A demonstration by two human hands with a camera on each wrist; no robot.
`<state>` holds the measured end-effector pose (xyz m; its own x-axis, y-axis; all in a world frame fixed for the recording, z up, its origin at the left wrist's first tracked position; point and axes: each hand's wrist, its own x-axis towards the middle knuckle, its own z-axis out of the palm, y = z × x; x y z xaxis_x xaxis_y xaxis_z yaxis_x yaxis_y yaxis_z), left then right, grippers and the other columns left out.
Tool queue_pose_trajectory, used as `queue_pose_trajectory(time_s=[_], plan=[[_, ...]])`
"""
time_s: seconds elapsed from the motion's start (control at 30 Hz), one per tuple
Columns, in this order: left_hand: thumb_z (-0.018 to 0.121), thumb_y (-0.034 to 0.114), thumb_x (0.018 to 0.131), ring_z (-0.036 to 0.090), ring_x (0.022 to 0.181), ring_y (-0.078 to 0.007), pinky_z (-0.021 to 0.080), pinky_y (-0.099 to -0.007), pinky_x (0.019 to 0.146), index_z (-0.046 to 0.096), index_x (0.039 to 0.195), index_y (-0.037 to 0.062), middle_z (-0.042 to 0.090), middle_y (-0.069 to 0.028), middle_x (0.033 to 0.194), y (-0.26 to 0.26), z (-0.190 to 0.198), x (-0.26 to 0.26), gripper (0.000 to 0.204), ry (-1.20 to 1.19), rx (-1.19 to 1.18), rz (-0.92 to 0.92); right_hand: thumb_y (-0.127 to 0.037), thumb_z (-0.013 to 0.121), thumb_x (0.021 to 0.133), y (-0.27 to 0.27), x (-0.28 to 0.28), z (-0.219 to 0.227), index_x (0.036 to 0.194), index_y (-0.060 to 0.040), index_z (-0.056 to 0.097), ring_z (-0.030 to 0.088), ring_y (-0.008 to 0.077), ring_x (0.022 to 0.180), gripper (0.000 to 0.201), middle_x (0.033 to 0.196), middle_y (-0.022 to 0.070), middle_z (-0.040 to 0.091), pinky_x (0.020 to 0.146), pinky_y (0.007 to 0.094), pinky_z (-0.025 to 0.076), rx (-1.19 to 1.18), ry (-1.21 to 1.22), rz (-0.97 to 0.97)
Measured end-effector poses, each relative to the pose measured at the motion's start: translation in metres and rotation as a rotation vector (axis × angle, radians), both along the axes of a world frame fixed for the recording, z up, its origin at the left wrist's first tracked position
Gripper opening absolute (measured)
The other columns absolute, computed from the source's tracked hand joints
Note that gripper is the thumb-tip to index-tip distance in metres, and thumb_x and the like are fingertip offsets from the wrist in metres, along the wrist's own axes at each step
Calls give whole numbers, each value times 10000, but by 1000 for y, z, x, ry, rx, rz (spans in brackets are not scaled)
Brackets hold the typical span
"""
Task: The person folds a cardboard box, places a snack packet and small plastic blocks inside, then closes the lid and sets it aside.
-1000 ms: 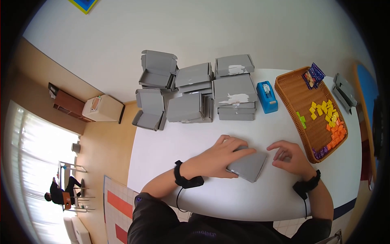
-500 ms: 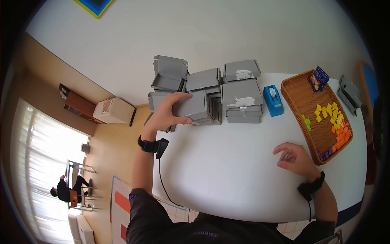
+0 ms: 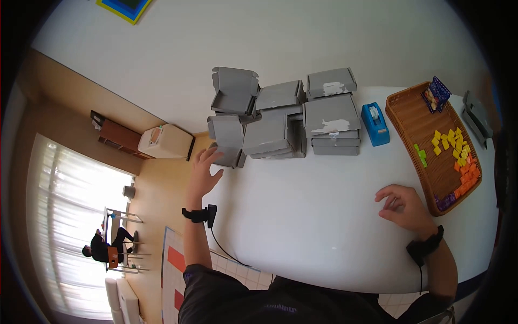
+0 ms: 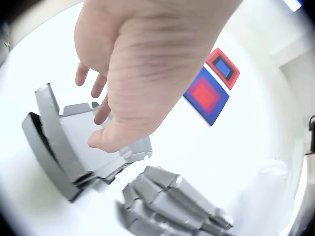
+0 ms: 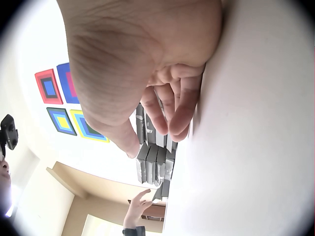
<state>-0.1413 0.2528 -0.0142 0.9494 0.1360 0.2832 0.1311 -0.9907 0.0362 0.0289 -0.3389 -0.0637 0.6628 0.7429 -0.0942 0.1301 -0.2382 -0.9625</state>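
Observation:
My left hand [image 3: 204,171] hovers at the front corner of an open grey cardboard box [image 3: 229,132] at the table's left edge, fingers spread and holding nothing. In the left wrist view its fingers hang over the raised lid and tray of an open box [image 4: 81,135]. Beside that stands a stack of closed grey boxes [image 3: 265,134]. Farther right, my right hand [image 3: 406,208] rests on the white table [image 3: 302,216], fingers loosely bent and nothing in them. The right wrist view shows the right hand [image 5: 147,73] with its side against the tabletop.
Another open box [image 3: 235,86] and more closed boxes [image 3: 332,116] with torn white patches stand at the back. A blue tape dispenser [image 3: 375,125] sits right of them. Beside it, a wicker basket [image 3: 413,116] holds yellow, orange, green and purple small packets and a dark blue snack bag [image 3: 436,96].
My left hand carried a closed grey box from the table's middle to the front stack, let go, and moved left to the open box. My right hand stayed about where it was.

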Motion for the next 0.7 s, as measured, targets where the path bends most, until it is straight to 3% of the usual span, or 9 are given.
queue_pose_trajectory(time_s=[0.17,0.3,0.47,0.6,0.7], plan=[[852,75,858,579,1356,-318,417,-508,1155,759,1191,116,697,-56,1312,5,-28,-3,348,-19,112,23,-26,866,868,0,0,-4,1220,-43,751,732,115,878,370,1160,78,782,724,248,604,14,-7,1],[859,86,856,609,1270,-294,433,-498,1093,743,1077,106,679,-38,1150,-6,-28,3,251,-40,197,-14,-39,863,876,-2,0,-8,1218,-45,750,731,108,872,361,1138,77,784,715,246,597,32,-25,5],[825,77,887,627,1108,-295,446,-492,1040,714,1046,85,662,-49,1078,-2,-26,-10,194,-85,291,-34,-47,856,886,0,1,-8,1215,-39,747,730,105,861,347,1121,73,785,715,245,594,33,-25,12],[782,79,931,623,1035,-337,456,-508,996,706,1041,70,656,-88,1025,-36,-3,-39,133,-132,285,-3,-50,857,885,-2,0,-10,1223,-39,748,731,106,859,355,1126,74,788,715,243,590,40,-21,7],[795,35,906,628,954,-337,482,-479,913,691,1017,58,654,-89,994,-91,19,-53,153,-150,208,-71,-50,858,883,1,0,-6,1226,-38,749,731,105,862,360,1122,73,787,718,239,587,18,-17,5]])
